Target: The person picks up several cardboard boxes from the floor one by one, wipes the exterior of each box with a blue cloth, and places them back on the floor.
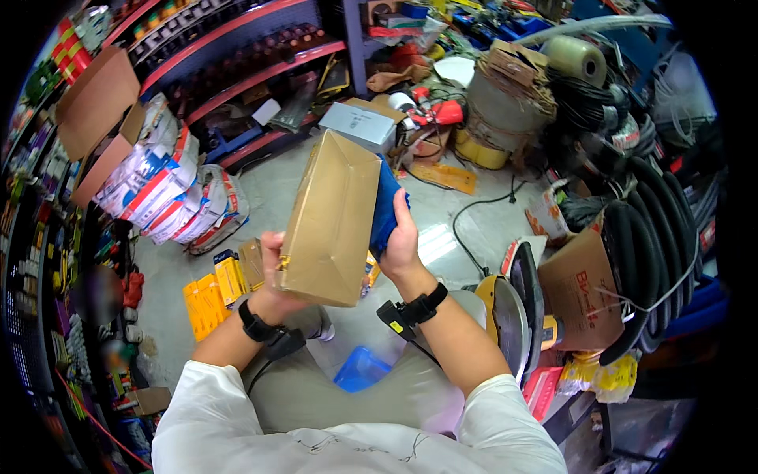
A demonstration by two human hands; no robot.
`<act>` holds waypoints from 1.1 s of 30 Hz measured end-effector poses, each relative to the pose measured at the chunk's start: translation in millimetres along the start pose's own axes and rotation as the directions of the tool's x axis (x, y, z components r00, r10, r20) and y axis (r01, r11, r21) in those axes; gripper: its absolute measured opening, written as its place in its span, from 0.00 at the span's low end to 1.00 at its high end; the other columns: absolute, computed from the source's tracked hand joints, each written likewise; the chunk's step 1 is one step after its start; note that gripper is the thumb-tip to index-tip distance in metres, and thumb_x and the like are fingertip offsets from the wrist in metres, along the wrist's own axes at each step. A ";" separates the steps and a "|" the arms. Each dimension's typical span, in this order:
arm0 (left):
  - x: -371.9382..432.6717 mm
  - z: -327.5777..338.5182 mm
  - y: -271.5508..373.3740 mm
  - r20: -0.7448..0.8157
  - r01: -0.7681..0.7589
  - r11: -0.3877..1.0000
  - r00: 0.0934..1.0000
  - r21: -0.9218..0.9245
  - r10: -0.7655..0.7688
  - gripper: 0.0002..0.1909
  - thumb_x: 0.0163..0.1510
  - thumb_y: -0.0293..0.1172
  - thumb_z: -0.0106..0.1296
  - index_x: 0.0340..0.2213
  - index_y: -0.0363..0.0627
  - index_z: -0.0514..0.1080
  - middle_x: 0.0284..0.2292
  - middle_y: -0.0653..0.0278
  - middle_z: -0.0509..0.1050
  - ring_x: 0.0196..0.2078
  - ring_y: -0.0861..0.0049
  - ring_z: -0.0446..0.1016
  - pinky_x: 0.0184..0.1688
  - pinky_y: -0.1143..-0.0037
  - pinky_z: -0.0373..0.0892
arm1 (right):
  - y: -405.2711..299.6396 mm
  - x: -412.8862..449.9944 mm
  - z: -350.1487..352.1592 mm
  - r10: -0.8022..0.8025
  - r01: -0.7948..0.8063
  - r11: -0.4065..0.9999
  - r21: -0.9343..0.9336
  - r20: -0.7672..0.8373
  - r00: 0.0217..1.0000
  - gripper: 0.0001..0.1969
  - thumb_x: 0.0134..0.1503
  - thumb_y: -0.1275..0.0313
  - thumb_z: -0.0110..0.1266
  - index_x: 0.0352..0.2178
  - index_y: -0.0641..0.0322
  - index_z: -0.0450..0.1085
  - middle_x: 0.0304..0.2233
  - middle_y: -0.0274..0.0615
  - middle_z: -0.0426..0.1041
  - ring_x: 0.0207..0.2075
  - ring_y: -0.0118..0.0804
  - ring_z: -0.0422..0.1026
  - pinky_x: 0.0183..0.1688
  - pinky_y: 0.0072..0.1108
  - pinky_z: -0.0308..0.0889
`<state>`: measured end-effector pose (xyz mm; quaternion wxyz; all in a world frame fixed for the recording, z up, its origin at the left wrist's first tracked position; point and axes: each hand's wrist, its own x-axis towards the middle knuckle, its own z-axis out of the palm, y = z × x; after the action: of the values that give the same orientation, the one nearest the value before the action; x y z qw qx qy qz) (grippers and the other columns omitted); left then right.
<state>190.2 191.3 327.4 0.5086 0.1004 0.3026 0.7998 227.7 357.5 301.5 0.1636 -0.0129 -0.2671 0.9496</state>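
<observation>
A brown cardboard box [331, 219], wrapped in clear film, is held up and tilted before me. My left hand [277, 278] grips its lower left side, with the thumb at the edge and the other fingers mostly hidden beneath. My right hand [402, 243] holds a blue cloth [385, 204] against the right side of the box; most of its fingers are hidden behind the cloth. Below the box, a blue plastic piece [362, 370] shows between my knees. Yellow boxes [204, 302] and a blue-and-yellow box [230, 277] are on the floor to the left.
Stacked white-and-red sacks [172, 195] and an open carton [98, 106] are at the left, near shelves with red edges [249, 89]. A white box [358, 125] stands ahead. At the right are coiled black corrugated hoses [645, 255], a carton [583, 290] and a black cable [459, 222].
</observation>
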 end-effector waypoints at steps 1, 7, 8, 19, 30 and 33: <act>5.2 -11.7 -5.7 -0.033 0.009 1.000 0.999 0.025 -0.009 0.46 0.39 0.63 0.42 0.54 0.44 0.52 0.50 0.50 0.61 0.49 0.54 0.63 0.48 0.51 0.59 | -2.4 -1.1 -2.1 -0.007 0.007 1.000 -0.009 -0.017 1.000 0.25 0.60 0.55 0.30 0.51 0.62 0.56 0.47 0.41 0.65 0.46 0.34 0.66 0.48 0.23 0.61; 25.1 -26.8 -28.3 -0.071 0.054 0.994 0.996 0.090 -0.048 0.31 0.51 0.50 0.43 0.49 0.41 0.57 0.43 0.56 0.67 0.43 0.72 0.70 0.45 0.73 0.67 | -0.8 3.2 -23.9 0.126 -0.133 0.989 -0.069 -0.101 0.987 0.25 0.59 0.54 0.30 0.49 0.62 0.58 0.44 0.40 0.66 0.43 0.34 0.67 0.47 0.24 0.62; 26.7 -31.6 -30.6 -0.080 0.042 0.996 0.996 0.074 -0.036 0.27 0.51 0.46 0.44 0.48 0.40 0.58 0.40 0.58 0.69 0.40 0.75 0.71 0.41 0.76 0.69 | 1.2 6.7 -32.5 0.143 -0.149 0.988 -0.050 -0.099 0.985 0.25 0.60 0.54 0.30 0.49 0.62 0.57 0.45 0.41 0.66 0.44 0.35 0.67 0.47 0.25 0.61; 15.6 -55.0 -21.0 -0.116 -0.053 0.883 0.986 0.467 0.121 0.36 0.49 0.41 0.47 0.55 0.41 0.47 0.48 0.59 0.59 0.49 0.76 0.59 0.50 0.78 0.56 | 1.0 20.3 -31.0 -0.216 0.152 0.873 -0.464 -0.088 0.973 0.26 0.61 0.59 0.31 0.51 0.73 0.53 0.51 0.44 0.60 0.51 0.33 0.60 0.54 0.22 0.52; 6.2 -41.0 -17.5 -0.031 -0.038 0.753 0.997 0.657 0.077 0.40 0.48 0.41 0.50 0.57 0.41 0.45 0.52 0.55 0.56 0.54 0.72 0.55 0.54 0.77 0.52 | -26.3 49.3 -19.3 -0.061 -0.019 0.932 -0.362 -0.208 0.976 0.20 0.58 0.62 0.38 0.44 0.68 0.62 0.41 0.45 0.69 0.40 0.39 0.70 0.45 0.26 0.66; 6.9 -43.0 -20.6 0.004 -0.057 0.659 0.997 0.750 0.082 0.40 0.47 0.42 0.51 0.57 0.41 0.45 0.52 0.54 0.56 0.54 0.71 0.56 0.54 0.76 0.52 | -37.2 52.7 -23.9 0.091 -0.166 0.933 -0.318 -0.239 0.967 0.17 0.56 0.64 0.42 0.41 0.67 0.64 0.37 0.45 0.71 0.37 0.38 0.72 0.42 0.27 0.68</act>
<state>182.4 187.0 280.1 0.3868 0.3001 0.6085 0.6245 191.8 416.2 303.4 0.1248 -0.1631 -0.4036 0.8916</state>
